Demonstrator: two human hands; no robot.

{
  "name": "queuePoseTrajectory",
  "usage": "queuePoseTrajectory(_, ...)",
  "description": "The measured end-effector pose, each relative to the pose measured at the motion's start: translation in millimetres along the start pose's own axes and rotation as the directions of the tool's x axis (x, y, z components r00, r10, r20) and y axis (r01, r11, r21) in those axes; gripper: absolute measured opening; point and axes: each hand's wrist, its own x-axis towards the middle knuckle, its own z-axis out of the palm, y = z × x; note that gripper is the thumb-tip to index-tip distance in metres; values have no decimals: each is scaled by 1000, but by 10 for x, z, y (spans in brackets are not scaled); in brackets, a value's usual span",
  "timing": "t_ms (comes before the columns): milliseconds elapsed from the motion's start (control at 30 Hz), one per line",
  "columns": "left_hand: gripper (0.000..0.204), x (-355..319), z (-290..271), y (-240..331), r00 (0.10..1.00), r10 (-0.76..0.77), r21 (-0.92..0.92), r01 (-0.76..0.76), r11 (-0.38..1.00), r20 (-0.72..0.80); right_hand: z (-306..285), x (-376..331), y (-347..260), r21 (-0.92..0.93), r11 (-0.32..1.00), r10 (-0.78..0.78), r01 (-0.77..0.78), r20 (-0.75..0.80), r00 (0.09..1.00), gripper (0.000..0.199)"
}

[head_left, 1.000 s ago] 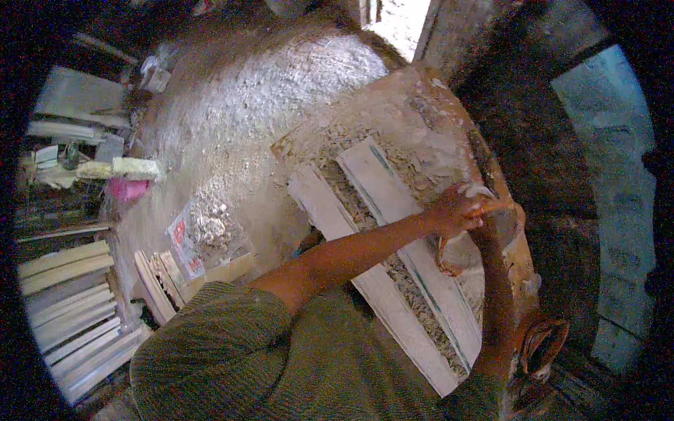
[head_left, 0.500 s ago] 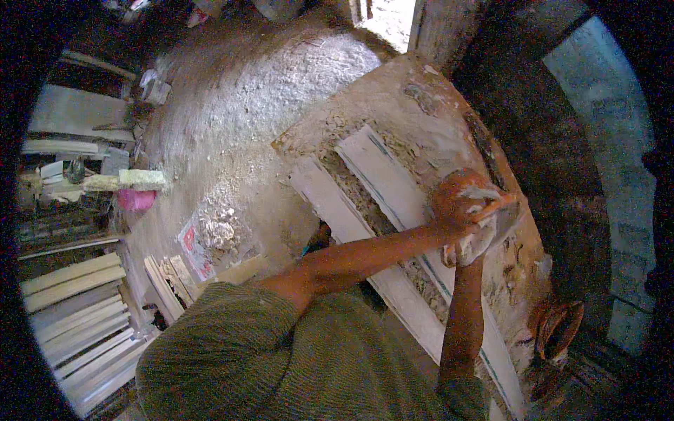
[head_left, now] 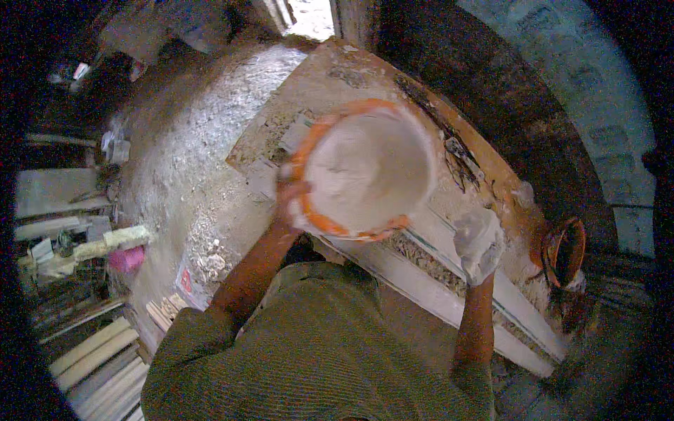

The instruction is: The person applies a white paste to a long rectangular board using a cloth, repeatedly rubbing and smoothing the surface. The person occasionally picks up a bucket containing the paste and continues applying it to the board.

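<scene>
Our left hand [head_left: 291, 200] has lifted an orange bowl [head_left: 365, 168] of plaster, gripping its rim; our right hand [head_left: 479, 242], plaster-coated, now hangs loosely curled over the white mouldings [head_left: 428, 295].

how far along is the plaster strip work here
Done: two long white strips lie cast on the bench. In hand: the left hand lifts an orange bowl of white mix above them, while the plaster-coated right hand hangs free. Left: rough filling shows between the strips, so the work looks unfinished.

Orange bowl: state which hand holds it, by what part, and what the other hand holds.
The left hand grips the orange bowl by its rim on the near-left side. The right hand, coated in white, hangs above the long white mouldings; whether it holds anything cannot be told.
</scene>
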Motion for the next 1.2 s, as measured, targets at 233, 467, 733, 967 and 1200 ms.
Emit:
queuePoseTrajectory(233, 51, -1223, -1806, 999, 715, 640, 529, -441, 725, -282, -2039, -42, 84, -436, 882, 23, -180, -341, 940, 65)
queuePoseTrajectory(467, 67, -1998, -1632, 1693, 540, 752, 645, -430, 632, -377, -2886, 1205, 999, -974, 66, -275, -216, -226, 934, 71)
queuePoseTrajectory(733, 65, -2559, -1823, 1689, 337, 690, 565, -402, 720, -640, -607, 2765, 2667, -850, -520, -186, 84, 209, 960, 31)
queuePoseTrajectory(967, 44, -2802, -2415, 1327, 213, 880, 885, -106, 453, -425, -122, 3681, 3538, -933, -353, -156, 63, 125, 980, 33)
queuePoseTrajectory(1200, 35, -2325, -2253, 1284, 164, 446, 330, -463, 823, -880, -68, 3777, 3634, -916, 376, -224, 140, 57, 973, 57)
